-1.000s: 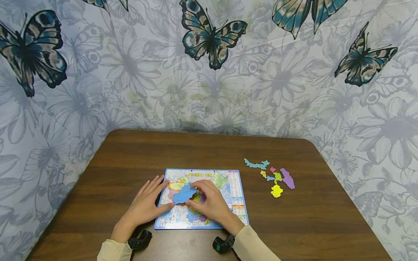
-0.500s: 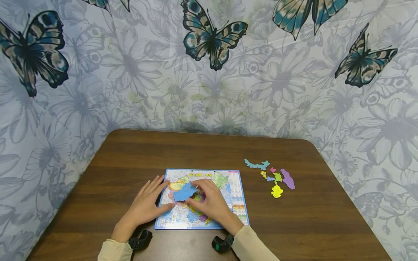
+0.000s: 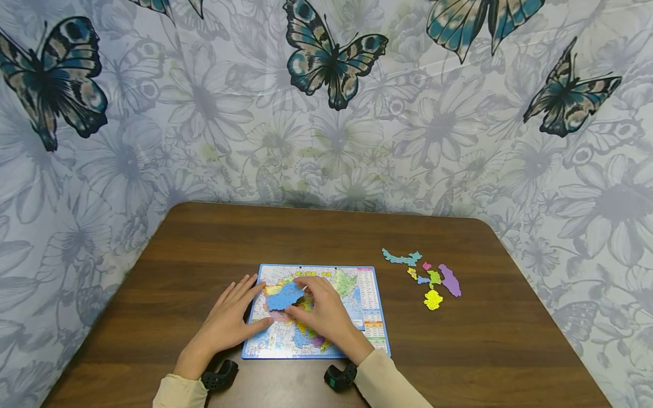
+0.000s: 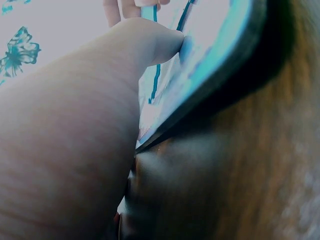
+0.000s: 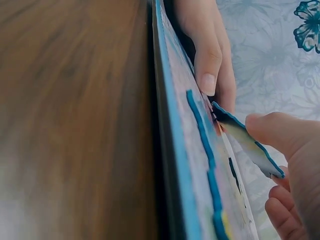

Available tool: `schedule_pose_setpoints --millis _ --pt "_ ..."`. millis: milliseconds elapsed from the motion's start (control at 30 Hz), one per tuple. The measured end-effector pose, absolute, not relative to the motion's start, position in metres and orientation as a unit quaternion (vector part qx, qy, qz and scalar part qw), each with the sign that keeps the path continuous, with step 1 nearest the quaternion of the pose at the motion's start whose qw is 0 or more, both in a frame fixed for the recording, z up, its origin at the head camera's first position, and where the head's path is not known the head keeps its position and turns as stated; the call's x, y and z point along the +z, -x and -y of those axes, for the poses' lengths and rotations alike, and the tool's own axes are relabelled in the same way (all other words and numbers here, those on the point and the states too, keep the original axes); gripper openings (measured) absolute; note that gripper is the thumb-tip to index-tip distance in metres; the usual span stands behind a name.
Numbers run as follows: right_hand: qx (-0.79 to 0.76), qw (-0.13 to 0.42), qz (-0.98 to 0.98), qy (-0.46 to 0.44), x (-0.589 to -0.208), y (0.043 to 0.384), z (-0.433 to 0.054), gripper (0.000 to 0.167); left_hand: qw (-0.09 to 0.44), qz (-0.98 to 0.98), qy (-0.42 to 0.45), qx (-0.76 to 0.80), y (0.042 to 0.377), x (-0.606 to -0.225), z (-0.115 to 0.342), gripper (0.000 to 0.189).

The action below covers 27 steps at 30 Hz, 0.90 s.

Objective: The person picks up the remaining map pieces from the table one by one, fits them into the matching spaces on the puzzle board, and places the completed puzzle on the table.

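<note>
A map puzzle board [image 3: 365, 294] with a blue border lies on the wooden table, printed with coloured regions. Over its left half my right hand [image 3: 326, 311] pinches a blue puzzle piece [image 3: 284, 297] between thumb and fingers. In the right wrist view that piece [image 5: 250, 142] is tilted, one edge close over the board and the other raised. My left hand [image 3: 229, 317] rests at the board's left edge, fingers extended and thumb [image 4: 170, 42] on the board's surface. Other pieces sit in the board, partly hidden behind the right hand.
Right of the board lie several loose pieces: a long teal one [image 3: 401, 257], a purple one [image 3: 449, 280], a yellow one [image 3: 432, 300], a green one [image 3: 434, 277] and smaller ones. A butterfly-patterned cloth [image 3: 326, 153] hangs behind the table [image 3: 490, 340].
My right hand has shifted slightly left and away from me, carrying the blue puzzle piece toward the board's upper left. The left hand keeps its place.
</note>
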State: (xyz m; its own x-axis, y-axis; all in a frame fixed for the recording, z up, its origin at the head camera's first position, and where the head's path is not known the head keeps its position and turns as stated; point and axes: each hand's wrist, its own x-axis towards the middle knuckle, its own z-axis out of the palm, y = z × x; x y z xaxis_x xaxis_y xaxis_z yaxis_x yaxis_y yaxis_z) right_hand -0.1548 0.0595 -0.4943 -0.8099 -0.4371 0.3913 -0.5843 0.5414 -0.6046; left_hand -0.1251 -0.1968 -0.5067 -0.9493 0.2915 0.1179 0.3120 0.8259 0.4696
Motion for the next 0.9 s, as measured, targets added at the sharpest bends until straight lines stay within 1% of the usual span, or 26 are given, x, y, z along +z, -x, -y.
schedule_pose_setpoints --millis 733,900 --pt "0.355 0.071 0.897 -0.254 -0.491 0.156 -0.042 0.056 0.020 0.952 0.161 -0.258 0.123 -0.505 0.197 0.088" --pt "0.352 0.072 0.896 -0.261 -0.492 0.156 -0.041 0.055 0.023 0.951 0.160 -0.263 0.123 -0.505 0.197 0.089"
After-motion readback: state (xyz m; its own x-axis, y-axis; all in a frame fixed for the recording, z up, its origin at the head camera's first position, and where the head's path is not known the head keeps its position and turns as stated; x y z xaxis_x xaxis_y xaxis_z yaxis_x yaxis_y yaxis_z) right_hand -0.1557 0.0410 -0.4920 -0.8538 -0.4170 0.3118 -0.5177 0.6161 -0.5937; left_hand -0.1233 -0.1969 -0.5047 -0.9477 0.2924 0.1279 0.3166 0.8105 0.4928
